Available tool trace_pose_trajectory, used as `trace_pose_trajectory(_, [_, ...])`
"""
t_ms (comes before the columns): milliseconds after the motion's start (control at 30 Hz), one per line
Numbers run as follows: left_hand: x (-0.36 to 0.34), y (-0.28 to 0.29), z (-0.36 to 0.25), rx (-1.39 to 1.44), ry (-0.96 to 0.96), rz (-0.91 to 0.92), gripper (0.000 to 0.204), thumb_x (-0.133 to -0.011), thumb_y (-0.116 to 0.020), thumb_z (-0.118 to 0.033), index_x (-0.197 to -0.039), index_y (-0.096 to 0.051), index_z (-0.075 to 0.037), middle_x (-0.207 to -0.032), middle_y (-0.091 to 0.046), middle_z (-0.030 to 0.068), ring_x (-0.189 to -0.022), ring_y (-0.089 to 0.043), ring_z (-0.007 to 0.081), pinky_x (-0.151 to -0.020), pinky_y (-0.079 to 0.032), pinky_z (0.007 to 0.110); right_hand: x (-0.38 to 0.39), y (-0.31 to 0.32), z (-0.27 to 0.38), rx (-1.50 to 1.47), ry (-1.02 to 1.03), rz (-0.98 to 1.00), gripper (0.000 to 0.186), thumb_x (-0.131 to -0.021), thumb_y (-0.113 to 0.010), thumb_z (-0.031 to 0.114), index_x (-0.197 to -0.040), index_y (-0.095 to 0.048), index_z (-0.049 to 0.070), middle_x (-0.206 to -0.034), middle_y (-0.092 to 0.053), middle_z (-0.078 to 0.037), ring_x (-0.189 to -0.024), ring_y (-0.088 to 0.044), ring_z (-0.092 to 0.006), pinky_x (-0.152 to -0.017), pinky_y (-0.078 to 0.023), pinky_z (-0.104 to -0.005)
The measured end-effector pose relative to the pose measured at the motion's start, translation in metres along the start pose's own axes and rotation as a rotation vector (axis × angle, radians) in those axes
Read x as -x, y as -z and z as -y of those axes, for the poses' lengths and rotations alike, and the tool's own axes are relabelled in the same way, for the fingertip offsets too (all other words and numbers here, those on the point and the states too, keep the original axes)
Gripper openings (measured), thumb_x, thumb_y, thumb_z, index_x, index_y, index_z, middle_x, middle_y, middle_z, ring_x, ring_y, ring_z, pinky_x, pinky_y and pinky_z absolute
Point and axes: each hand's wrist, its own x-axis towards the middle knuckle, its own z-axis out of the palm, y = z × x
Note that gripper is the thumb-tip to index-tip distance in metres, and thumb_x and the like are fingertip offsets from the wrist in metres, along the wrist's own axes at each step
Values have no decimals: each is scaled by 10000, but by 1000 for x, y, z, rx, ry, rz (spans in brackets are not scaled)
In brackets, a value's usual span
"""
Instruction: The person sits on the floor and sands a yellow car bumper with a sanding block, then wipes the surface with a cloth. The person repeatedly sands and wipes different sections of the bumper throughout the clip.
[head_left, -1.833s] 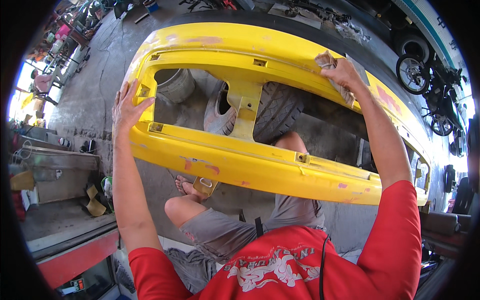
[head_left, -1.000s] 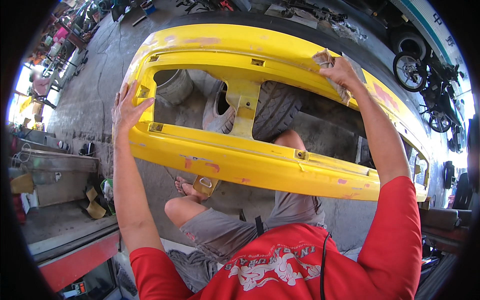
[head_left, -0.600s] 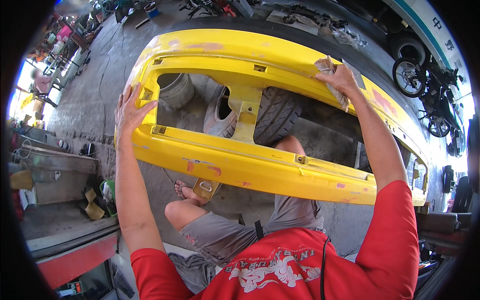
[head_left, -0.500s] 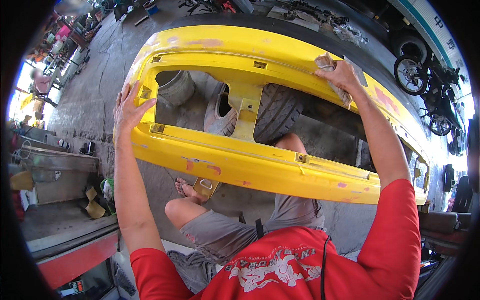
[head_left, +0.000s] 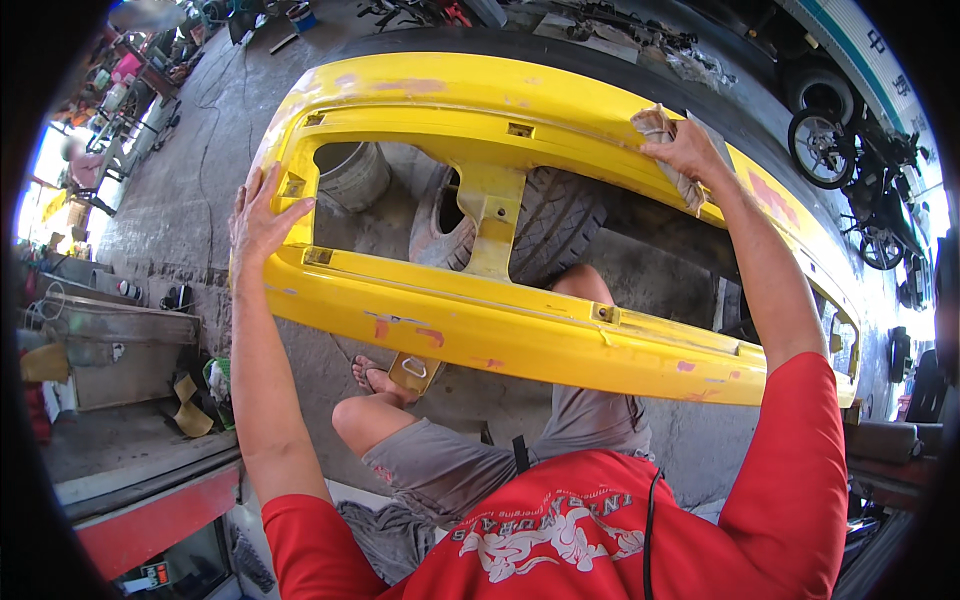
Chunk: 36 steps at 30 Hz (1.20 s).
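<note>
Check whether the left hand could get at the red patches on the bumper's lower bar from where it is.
Probably yes: the left hand rests flat on the yellow bumper, and nothing covers the red patches.

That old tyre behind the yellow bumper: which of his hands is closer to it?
Right. The right hand presses a rag on the bumper's top rail just past the tyre; the left hand holds the far end.

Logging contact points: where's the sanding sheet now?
Head view, upper right: the sanding sheet sits under the right hand, pressed on the yellow bumper's upper bar.

Vehicle workshop: tyre (head_left: pixel 560 215), motorbikes (head_left: pixel 850 170)
</note>
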Motion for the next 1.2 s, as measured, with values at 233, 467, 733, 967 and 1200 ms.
trace_pose_trajectory(233, [11,12,-13,42,95,-2,1066,-784,-796,-783,-1683,-450,-324,-1805,-300,66,-1663,-244,384,-1308,-214,657,39,-32,34,122,581,-342,235,-901,-834,223,-1061,-762,67,-1224,-714,-107,-1121,-671,-351,-942,-535,-473])
trace_pose_trajectory(467, [13,19,-25,40,145,21,1089,-741,-825,-787,-1673,-444,-373,-1808,-291,47,-1678,-213,365,-1330,-185,676,22,-67,115,-47,828,-350,318,-886,-816,164,-1197,-767,116,-1220,-716,-79,-1189,-661,-352,-1034,-507,-500])
trace_pose_trajectory(733, [16,21,-22,87,141,8,1063,-772,-815,-770,-1674,-463,-331,-1793,-323,103,-1664,-236,410,-1320,-194,669,-87,-164,399,29,910,-218,373,-1066,-638,483,-1224,-795,183,-1296,-689,-91,-1225,-637,-360,-1034,-515,-545])
trace_pose_trajectory(967, [14,24,-21,38,58,2,1032,-812,-823,-704,-1680,-456,-283,-1792,-314,137,-1647,-263,447,-1293,-241,672,-55,-129,283,-52,905,-231,308,-1030,-695,394,-1192,-795,152,-1275,-686,-113,-1189,-647,-341,-1025,-510,-527])
trace_pose_trajectory(1200, [12,15,-21,8,77,13,1024,-833,-823,-654,-1695,-428,-266,-1796,-303,133,-1644,-261,458,-1292,-233,691,58,-31,34,131,552,-320,311,-914,-768,120,-1224,-790,95,-1226,-708,-121,-1260,-643,-353,-1078,-492,-487])
